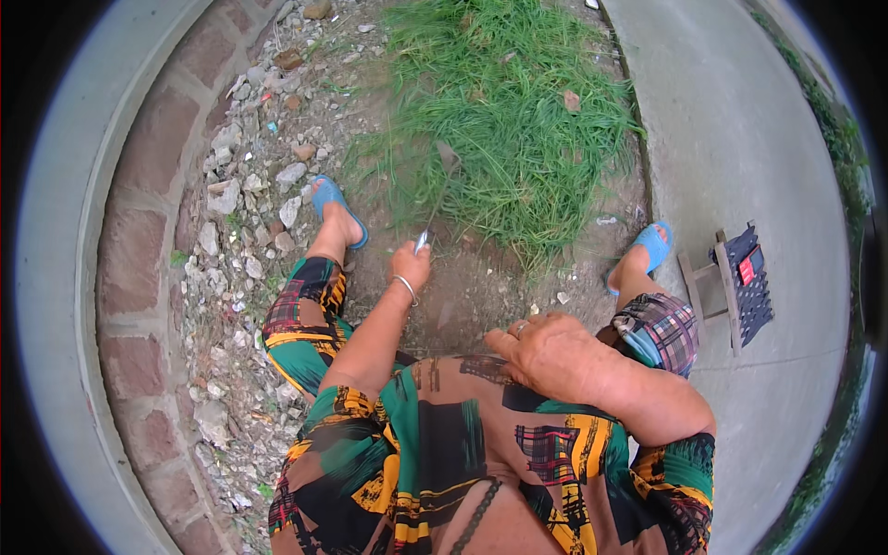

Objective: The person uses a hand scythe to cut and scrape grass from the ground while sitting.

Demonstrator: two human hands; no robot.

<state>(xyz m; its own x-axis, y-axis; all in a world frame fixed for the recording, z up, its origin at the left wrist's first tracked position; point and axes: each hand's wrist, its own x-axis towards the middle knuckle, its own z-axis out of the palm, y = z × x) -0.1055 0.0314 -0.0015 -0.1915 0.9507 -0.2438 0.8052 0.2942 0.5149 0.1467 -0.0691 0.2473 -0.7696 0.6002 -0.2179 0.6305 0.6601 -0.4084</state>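
My left hand, with a bracelet at the wrist, grips the pale, shiny handle of a slim hand tool. The tool's thin neck leads to a small flat metal blade, which is over the near left part of a heap of cut green grass. Motion blur hides the blade's exact shape, and I cannot tell whether it touches the grass. My right hand is bent in front of my lap, back upward, with a ring on one finger. Nothing shows in it, though its palm is hidden.
Rubble lies along the left, beside a reddish stone edging. Concrete paving borders the grass on the right. A low wooden stool with a dark textured top stands there, bearing a red-and-black phone-like device. My feet wear blue slippers.
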